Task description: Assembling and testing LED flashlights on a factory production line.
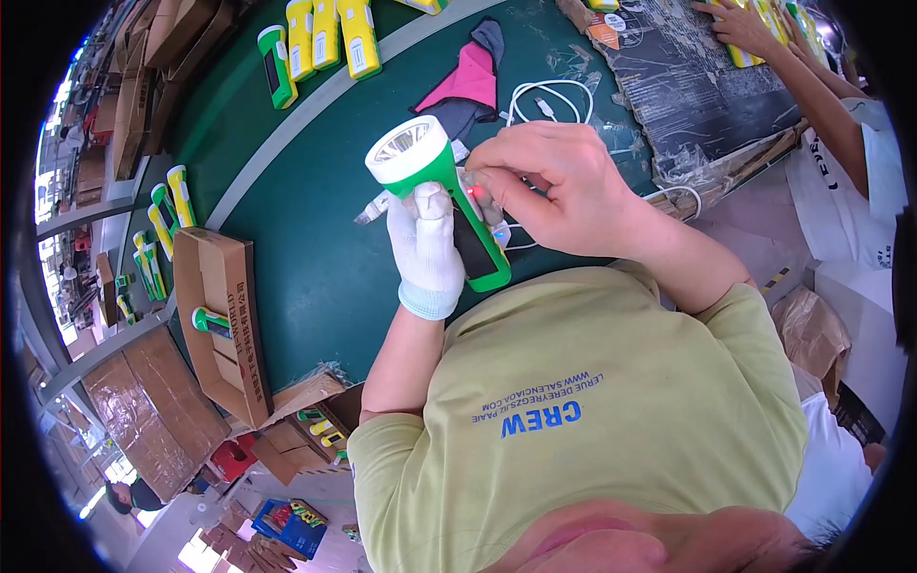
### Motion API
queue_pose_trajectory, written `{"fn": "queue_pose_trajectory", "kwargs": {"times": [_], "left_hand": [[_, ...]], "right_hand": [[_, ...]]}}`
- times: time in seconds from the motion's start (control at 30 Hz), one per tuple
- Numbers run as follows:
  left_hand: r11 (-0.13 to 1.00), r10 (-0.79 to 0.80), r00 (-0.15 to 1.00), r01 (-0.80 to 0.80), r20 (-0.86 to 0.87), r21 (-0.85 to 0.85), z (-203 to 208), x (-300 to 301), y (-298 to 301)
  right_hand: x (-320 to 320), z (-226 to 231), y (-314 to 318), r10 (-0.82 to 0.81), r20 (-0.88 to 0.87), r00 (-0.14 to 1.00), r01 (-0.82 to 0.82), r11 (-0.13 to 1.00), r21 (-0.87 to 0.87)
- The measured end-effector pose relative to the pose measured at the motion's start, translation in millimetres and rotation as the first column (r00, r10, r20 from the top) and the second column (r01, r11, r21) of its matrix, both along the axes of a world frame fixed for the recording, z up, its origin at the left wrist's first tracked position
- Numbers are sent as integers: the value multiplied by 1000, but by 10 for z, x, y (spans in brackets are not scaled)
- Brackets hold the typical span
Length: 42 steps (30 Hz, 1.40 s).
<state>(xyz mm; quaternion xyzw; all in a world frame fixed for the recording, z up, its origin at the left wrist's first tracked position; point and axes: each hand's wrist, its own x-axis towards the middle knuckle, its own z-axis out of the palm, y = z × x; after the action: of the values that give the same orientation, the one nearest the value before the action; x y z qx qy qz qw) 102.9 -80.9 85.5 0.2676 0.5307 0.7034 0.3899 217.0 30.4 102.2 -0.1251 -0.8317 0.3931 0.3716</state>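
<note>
A green flashlight [439, 181] with a wide white head stands tilted over the green tabletop. My left hand [427, 244], in a white glove, is wrapped round its body from the left. My bare right hand [564, 181] is closed in a pinch at the flashlight's right side; what its fingertips hold is hidden. Between the hands a small red light [475, 192] glows, and lower on that side a blue one. A white cable [522, 94] loops behind my right hand. Left of the flashlight pokes out a pale piece with a dark tip [368, 212], its kind unclear.
A pink and grey cloth [468, 84] lies beyond the flashlight. Several yellow flashlights [327, 33] line the far edge. At left, an open cardboard box [215, 286] holds a green flashlight. A co-worker's hand [747, 27] reaches over a worn cardboard sheet [683, 86] at far right.
</note>
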Motion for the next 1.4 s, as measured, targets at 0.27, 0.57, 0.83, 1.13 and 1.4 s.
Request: {"fn": "queue_pose_trajectory", "kwargs": {"times": [0.27, 0.57, 0.83, 1.13, 1.4], "left_hand": [[937, -336, 651, 302, 681, 174, -8, -25, -65], [916, -23, 929, -128, 370, 379, 137, -210, 107], [891, -198, 980, 173, 17, 419, -86, -225, 265], [971, -181, 925, 114, -335, -210, -343, -822, 637], [800, -198, 303, -500, -932, -333, -856, -1564, 1481]], "right_hand": [[78, -242, 78, 283, -26, 959, -237, 744, -625], [404, -80, 276, 54, 23, 998, -39, 905, -423], [725, 361, 914, -323, -343, 882, 25, 759, -651], [1597, -374, 2328, -820, 508, 263, 731, 513, 450], [1560, -350, 2301, -851, 139, 506, 776, 519, 357]]}}
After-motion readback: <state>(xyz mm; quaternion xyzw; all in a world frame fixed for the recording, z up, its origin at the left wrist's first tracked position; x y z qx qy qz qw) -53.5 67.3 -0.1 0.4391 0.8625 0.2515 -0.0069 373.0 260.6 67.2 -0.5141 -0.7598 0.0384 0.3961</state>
